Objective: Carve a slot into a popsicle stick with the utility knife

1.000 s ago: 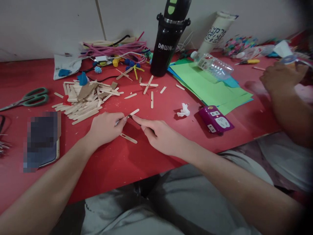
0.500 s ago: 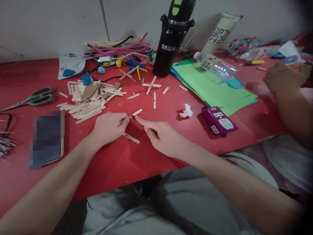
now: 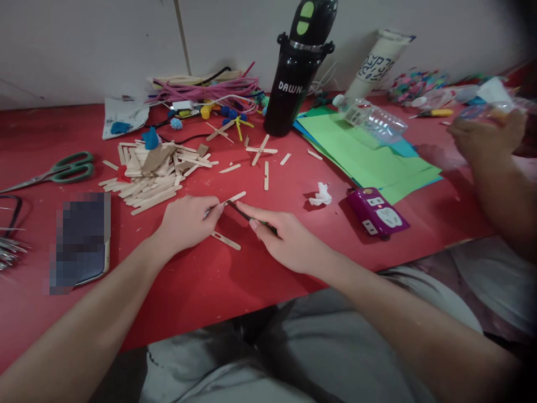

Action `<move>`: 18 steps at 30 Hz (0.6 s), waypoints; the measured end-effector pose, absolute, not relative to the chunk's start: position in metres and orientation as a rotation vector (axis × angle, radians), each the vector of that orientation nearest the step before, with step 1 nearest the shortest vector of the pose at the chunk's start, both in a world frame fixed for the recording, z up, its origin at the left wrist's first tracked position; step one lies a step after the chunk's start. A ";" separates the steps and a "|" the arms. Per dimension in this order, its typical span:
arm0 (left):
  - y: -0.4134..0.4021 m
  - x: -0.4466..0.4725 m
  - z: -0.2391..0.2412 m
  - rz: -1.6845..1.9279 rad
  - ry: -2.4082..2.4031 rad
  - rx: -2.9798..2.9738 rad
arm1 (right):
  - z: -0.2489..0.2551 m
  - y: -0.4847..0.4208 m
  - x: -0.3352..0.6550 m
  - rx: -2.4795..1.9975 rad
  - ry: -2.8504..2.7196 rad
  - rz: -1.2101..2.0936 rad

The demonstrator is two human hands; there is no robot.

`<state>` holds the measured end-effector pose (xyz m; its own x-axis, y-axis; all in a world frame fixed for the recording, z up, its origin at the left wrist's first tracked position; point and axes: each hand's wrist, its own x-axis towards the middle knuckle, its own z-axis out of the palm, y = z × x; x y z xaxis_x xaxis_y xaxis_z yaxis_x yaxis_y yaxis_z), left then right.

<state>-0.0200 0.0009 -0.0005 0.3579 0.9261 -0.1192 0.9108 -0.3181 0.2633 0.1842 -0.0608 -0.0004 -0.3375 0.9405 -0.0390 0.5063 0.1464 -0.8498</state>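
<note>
My left hand is closed, pinning a wooden craft stick flat on the red table. My right hand grips a thin dark blade-like tool, index finger stretched along it, its tip at the stick beside my left fingertips. Another short stick lies just below my left hand. A heap of craft sticks sits further back on the left.
Green-handled scissors and a phone lie at left. A black bottle, pink cords, green paper sheets, a clear plastic bottle, a purple power strip and crumpled tissue are around. Another person's hand works at right.
My right hand has slid slightly right and back along the stick, showing more of the dark tool. The other person's hand at right has lifted something. The view has shifted a little.
</note>
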 end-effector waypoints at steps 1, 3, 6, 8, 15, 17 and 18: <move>0.001 -0.020 -0.001 0.079 1.632 2.340 | -0.001 -0.061 0.184 -1.380 -1.911 1.104; 0.001 -0.020 -0.001 0.081 1.625 2.339 | -0.001 -0.061 0.184 -1.388 -1.907 1.103; 0.001 -0.019 -0.002 0.090 1.630 2.337 | -0.001 -0.062 0.184 -1.394 -1.902 1.103; 0.001 -0.019 -0.002 0.085 1.625 2.340 | -0.002 -0.062 0.184 -1.389 -1.897 1.099; 0.000 -0.019 -0.001 0.091 1.627 2.341 | -0.002 -0.062 0.184 -1.414 -1.866 1.116; 0.001 -0.019 -0.001 0.088 1.630 2.338 | -0.003 -0.062 0.184 -1.410 -1.885 1.103; 0.001 -0.019 0.000 0.086 1.630 2.337 | -0.003 -0.061 0.184 -1.405 -1.893 1.096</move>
<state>-0.0193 0.0010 -0.0005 0.3582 0.9264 -0.1156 0.9091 -0.3180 0.2689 0.1840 -0.0614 -0.0026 -0.3146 0.9480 -0.0475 0.5134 0.1279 -0.8485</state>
